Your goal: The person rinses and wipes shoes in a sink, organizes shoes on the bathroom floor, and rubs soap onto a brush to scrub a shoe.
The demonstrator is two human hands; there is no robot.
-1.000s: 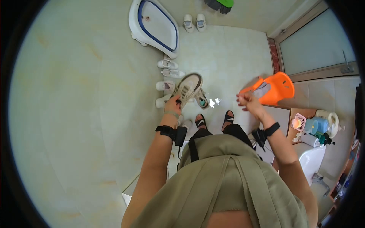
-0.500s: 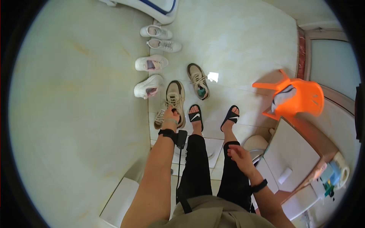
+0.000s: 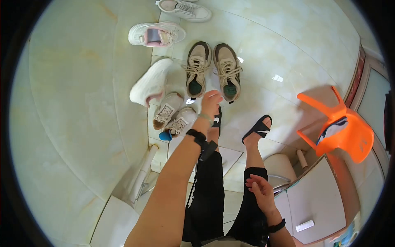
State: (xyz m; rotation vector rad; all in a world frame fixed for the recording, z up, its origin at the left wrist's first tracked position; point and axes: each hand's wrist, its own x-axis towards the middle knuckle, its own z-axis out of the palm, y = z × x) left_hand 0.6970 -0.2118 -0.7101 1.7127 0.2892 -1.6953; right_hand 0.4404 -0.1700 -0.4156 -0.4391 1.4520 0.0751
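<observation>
Two beige sneakers with brown toes, a left one (image 3: 196, 61) and a right one (image 3: 227, 68), stand side by side on the tiles, toes pointing away from me. My left hand (image 3: 211, 103) is just behind their heels, fingers loosely stretched and holding nothing. Over my right knee hovers my right hand (image 3: 262, 193), its fingers slightly bent and apart, with nothing in it. Black slides are on my feet; the right slide (image 3: 257, 129) shows fully, while my left hand and wrist partly cover the left slide (image 3: 217, 119).
Along the wall at left are a white sneaker with pink lining (image 3: 175, 35), a tilted white sneaker (image 3: 152, 80), and two light laced shoes (image 3: 168, 109), one with a blue heel lining. An orange plastic chair (image 3: 349, 136) and a white cabinet (image 3: 317, 197) stand at right.
The left beige sneaker has moved forward and right to stand beside its mate. My left hand has let go of it. My view has shifted; my right hand stays near my knee.
</observation>
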